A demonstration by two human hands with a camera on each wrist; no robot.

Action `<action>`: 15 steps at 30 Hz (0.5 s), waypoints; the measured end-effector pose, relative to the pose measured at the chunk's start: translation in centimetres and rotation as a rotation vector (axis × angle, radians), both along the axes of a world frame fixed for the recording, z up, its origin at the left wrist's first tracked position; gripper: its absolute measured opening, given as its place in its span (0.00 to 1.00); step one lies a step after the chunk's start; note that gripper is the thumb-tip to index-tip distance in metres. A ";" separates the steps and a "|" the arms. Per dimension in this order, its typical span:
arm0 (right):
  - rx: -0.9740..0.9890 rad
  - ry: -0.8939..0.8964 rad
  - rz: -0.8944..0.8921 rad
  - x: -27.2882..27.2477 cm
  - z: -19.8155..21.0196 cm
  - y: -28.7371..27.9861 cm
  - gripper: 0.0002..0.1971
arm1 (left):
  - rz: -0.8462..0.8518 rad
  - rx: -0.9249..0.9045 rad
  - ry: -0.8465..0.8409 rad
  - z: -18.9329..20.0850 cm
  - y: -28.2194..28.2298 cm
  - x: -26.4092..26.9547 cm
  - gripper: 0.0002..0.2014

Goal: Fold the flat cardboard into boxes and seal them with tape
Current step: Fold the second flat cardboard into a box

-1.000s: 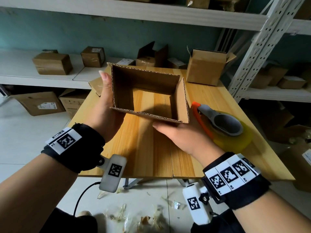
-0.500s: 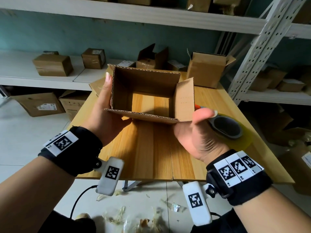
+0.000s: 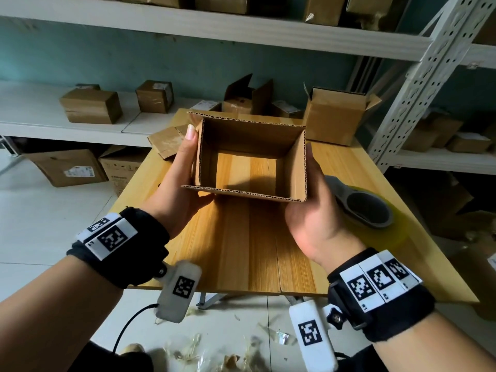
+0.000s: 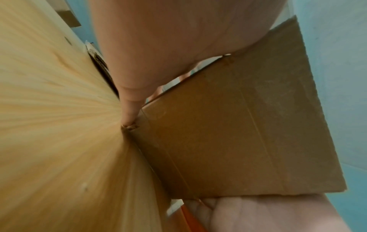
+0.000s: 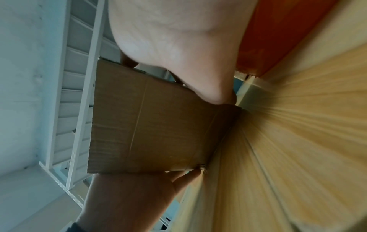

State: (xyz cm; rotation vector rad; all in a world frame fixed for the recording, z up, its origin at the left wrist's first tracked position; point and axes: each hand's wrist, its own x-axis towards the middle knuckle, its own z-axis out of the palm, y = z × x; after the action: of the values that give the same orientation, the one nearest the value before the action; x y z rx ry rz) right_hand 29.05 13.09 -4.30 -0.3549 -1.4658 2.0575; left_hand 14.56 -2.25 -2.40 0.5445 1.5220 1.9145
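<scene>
Palms face each other across the cardboard box (image 3: 251, 159), which stands upright on the wooden table (image 3: 241, 253) as a squared, open tube. The left hand (image 3: 179, 181) lies flat against the box's left wall with its fingers straight and together, the thumb tucked under the near edge. The right hand (image 3: 315, 210) presses its open palm and straight fingers on the right wall. Neither hand curls round anything. The box is plain brown corrugated board, its fluted edges showing all along the top rim; the table's grain is visible straight down through it, so the bottom is not closed. Creases run across its outer face in both wrist views. Just right of the box, behind the right hand, lies a tape dispenser (image 3: 367, 208) with a grey handle and a yellowish roll, partly covered by that hand. Left of the box, flat cardboard pieces (image 3: 167, 140) lie half hidden behind the left hand. The box's lower flaps cannot be made out.
</scene>
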 end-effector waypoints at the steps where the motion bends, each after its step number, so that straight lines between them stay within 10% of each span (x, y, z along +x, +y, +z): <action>1: -0.023 0.005 0.017 0.0 0.1 -0.1 0.40 | 0.001 -0.005 0.001 0.0 0.0 0.0 0.38; 4: 0.104 -0.079 0.015 -0.1 0.1 0.0 0.16 | 0.003 -0.028 0.020 0.2 0.0 0.1 0.35; 8: 0.178 -0.159 0.007 -0.2 -0.2 0.2 0.42 | 0.000 -0.060 0.083 0.2 0.1 0.4 0.27; 15: 0.150 -0.124 -0.064 0.0 -0.1 0.8 0.29 | -0.036 -0.069 0.100 0.2 0.2 1.0 0.18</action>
State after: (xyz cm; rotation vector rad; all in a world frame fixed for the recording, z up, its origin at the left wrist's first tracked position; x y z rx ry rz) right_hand 29.05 13.89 -4.45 -0.4692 -1.6496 1.8912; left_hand 15.53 -2.01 -2.20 0.6409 1.6239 1.8250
